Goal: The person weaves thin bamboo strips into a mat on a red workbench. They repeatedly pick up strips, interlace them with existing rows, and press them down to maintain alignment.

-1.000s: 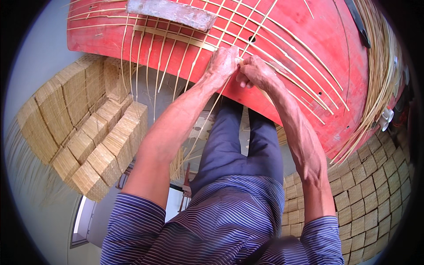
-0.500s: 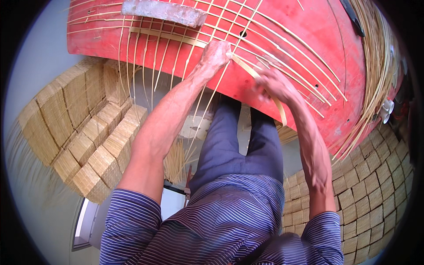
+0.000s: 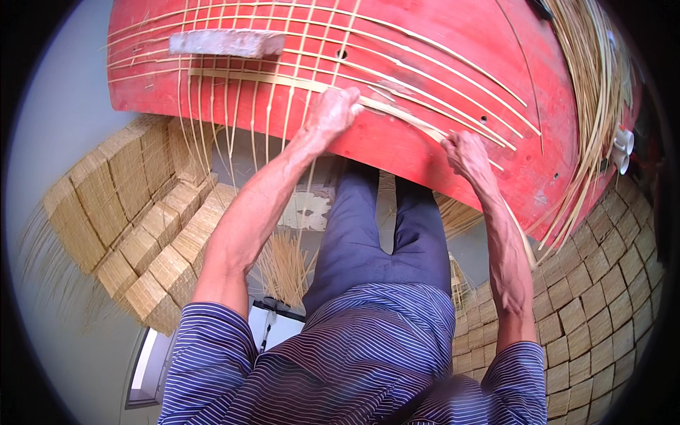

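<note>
Head view: left hand (image 3: 333,115) and right hand (image 3: 467,154) pinch the flat strip (image 3: 400,113); uneven pulling could skew the lattice (image 3: 306,33).

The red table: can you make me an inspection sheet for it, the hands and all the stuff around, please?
Surface: red table with a curved look in this fisheye view, scuffed in places, with a few small holes.
Job's things: crossing thin strips with loose ends past the near edge; a wide pale strip runs between the hands.
Clutter: a greyish bar lies across the strips; a long straw-coloured bundle lies along the right side.
Hands: left hand and right hand are both closed on the wide pale strip.
Cables: none that can be told for sure.
Surroundings: straw-coloured stacked blocks at left and at right.
</note>
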The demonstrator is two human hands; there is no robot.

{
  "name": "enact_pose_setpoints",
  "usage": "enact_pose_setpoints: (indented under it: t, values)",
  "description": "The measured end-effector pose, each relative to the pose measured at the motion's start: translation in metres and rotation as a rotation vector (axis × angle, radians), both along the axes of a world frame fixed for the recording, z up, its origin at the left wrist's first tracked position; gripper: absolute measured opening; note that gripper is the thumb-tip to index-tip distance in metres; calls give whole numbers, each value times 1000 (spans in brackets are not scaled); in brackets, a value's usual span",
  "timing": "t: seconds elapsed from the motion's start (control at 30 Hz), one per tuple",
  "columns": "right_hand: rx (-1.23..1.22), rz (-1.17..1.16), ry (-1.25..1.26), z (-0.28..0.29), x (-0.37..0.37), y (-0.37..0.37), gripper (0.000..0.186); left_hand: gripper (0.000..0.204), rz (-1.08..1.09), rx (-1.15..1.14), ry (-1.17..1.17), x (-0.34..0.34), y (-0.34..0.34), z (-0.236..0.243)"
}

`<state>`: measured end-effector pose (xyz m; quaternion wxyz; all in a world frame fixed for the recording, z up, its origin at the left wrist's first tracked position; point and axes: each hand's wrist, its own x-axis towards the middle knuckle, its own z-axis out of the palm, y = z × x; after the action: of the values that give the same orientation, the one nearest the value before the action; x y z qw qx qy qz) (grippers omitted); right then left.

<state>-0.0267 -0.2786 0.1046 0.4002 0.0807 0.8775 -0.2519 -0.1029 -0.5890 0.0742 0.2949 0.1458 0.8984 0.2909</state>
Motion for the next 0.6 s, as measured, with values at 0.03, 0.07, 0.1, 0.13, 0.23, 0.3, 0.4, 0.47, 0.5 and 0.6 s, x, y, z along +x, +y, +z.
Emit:
enact_pose_setpoints:
  t: [0.03, 0.07, 0.1, 0.13, 0.23, 0.3, 0.4, 0.47, 0.5, 0.6]
  values:
    - [12, 26, 30, -9, 0, -2, 32, 20, -25, 8, 16, 8, 10, -1]
    - [25, 52, 60, -17, 0, -2, 32, 18, 10, 69, 0, 15, 24, -2]
    - [42, 76, 89, -22, 0, -2, 31, 18, -37, 91, 57, 19, 36, -6]
    - [46, 75, 91, -27, 1, -2, 31, 17, -85, 113, 114, 23, 46, -9]
    - [42, 67, 97, -35, 2, 1, 29, 17, -34, 99, 18, 31, 73, -13]
    - [25, 60, 105, -37, 1, 3, 28, 21, 30, 90, -1, 33, 85, -16]
    - [24, 63, 123, -40, 1, 4, 27, 26, 67, 56, -18, 29, 88, -24]
    - [23, 66, 135, -43, 2, 5, 27, 28, 94, 19, -52, 30, 92, -26]
    - [20, 55, 122, -42, 2, 7, 27, 27, 87, -1, -74, 29, 93, -26]
    - [-29, 70, 104, -45, -3, 6, 26, 25, 80, -49, -93, 25, 96, -27]
